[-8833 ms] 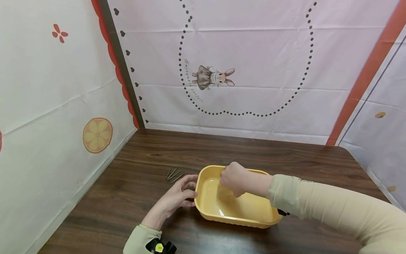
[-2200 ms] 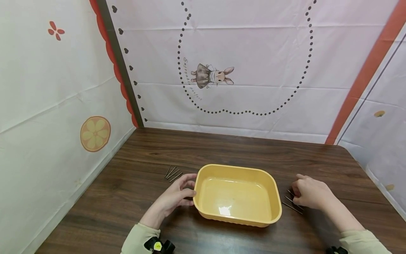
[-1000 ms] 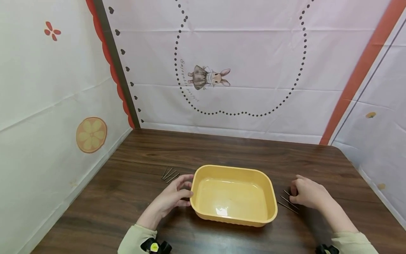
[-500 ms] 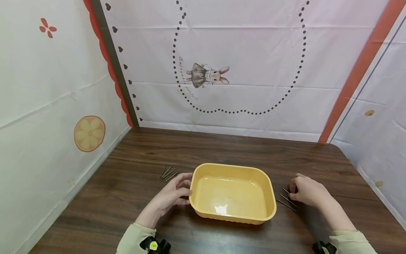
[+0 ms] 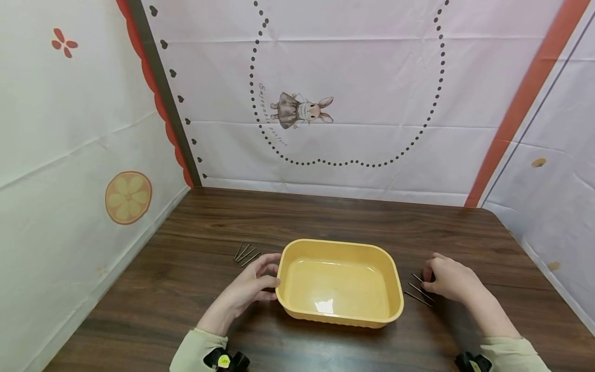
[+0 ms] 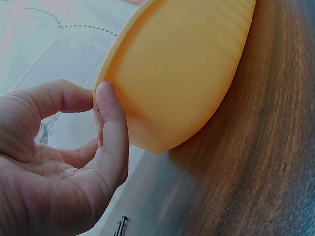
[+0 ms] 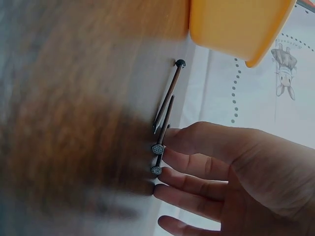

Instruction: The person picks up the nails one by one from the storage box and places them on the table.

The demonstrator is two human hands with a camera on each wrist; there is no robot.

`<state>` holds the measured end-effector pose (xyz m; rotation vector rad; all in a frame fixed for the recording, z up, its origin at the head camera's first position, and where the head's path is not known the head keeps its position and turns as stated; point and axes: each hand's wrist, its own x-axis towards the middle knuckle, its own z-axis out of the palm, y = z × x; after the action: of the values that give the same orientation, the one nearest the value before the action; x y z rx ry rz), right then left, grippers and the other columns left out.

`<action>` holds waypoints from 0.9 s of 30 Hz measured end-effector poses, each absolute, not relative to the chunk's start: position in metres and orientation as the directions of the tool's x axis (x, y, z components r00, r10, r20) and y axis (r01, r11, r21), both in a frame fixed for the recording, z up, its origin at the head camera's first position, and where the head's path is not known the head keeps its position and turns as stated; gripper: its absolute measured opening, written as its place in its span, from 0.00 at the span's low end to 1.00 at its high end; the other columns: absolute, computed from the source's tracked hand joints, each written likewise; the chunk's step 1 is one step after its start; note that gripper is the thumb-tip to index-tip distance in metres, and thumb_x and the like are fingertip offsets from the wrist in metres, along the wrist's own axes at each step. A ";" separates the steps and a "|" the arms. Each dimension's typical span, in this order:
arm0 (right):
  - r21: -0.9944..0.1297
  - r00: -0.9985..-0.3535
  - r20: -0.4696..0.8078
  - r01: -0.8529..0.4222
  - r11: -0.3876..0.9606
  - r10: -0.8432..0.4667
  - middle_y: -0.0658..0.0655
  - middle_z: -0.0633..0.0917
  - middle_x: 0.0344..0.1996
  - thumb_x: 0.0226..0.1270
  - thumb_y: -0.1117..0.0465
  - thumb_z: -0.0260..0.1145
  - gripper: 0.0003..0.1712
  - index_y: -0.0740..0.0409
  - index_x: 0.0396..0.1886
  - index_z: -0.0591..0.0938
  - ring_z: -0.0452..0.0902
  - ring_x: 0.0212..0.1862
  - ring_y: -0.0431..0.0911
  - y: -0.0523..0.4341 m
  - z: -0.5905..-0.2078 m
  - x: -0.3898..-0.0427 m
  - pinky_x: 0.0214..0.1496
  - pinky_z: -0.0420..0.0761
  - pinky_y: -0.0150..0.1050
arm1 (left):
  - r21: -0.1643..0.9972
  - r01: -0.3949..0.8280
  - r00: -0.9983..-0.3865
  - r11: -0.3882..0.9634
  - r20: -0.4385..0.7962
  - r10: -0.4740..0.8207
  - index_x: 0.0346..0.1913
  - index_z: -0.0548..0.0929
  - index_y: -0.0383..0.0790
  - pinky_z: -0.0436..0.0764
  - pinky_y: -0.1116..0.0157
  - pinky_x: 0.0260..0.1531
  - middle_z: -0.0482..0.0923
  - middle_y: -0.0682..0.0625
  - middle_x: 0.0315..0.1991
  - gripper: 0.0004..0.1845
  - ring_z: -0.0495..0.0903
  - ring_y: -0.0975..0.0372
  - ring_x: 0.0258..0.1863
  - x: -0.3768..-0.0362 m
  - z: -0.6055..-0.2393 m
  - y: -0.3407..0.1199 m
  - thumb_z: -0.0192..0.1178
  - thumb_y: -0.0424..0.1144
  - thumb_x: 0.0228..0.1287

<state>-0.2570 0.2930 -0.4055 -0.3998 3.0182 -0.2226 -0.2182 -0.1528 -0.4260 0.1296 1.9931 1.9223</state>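
Observation:
A yellow rectangular plastic basin (image 5: 341,281) stands on the table, with nothing visible inside. My left hand (image 5: 246,287) grips its left end; the left wrist view shows thumb and fingers on either side of the rim (image 6: 101,81). To the right of the basin lie three metal nails (image 5: 418,298), spread side by side. Over them is my right hand (image 5: 453,281), fingers loosely bent and fingertips right at the nails. In the right wrist view, the textured head of one nail (image 7: 157,149) shows beside the fingertips, and a gap remains between thumb and index finger.
Several more nails (image 5: 246,254) lie in a loose group behind my left hand. The dark wood table (image 5: 344,212) meets a printed cloth wall (image 5: 362,77) at the back, with cloth sides left and right.
My right hand, inside the basin in the oldest frame, is now over the nails at right, where it has barely moved lately. The left hand stays on the basin. The head view has shifted slightly.

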 end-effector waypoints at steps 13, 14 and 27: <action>-0.165 -0.964 -0.069 -0.243 0.956 -0.257 0.52 0.77 0.33 0.51 0.56 0.73 0.10 0.49 0.23 0.78 0.68 0.26 0.43 0.294 -0.405 -0.255 0.25 0.68 0.39 | 0.978 -0.194 -0.930 0.076 -0.208 0.304 0.72 0.61 0.38 0.84 0.68 0.31 0.70 0.39 0.53 0.35 0.82 0.61 0.33 -0.219 -0.426 -0.152 0.59 0.31 0.62; -0.163 -0.964 -0.070 -0.243 0.956 -0.257 0.52 0.77 0.33 0.51 0.56 0.73 0.10 0.49 0.23 0.78 0.68 0.26 0.43 0.294 -0.406 -0.255 0.25 0.68 0.39 | 0.978 -0.195 -0.929 0.076 -0.209 0.305 0.72 0.61 0.38 0.84 0.68 0.31 0.70 0.39 0.53 0.35 0.82 0.61 0.33 -0.219 -0.426 -0.152 0.59 0.31 0.62; -0.176 -0.968 -0.079 -0.221 0.959 -0.238 0.53 0.76 0.35 0.52 0.55 0.74 0.10 0.49 0.24 0.79 0.68 0.27 0.43 0.296 -0.406 -0.256 0.26 0.68 0.40 | 0.977 -0.192 -0.929 0.093 -0.212 0.304 0.72 0.61 0.39 0.84 0.66 0.33 0.70 0.39 0.54 0.35 0.81 0.60 0.35 -0.219 -0.426 -0.152 0.60 0.32 0.62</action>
<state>-0.2564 0.2957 -0.4065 -0.3538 3.0109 -0.2530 -0.2187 -0.1516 -0.4258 0.1100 2.0186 1.8947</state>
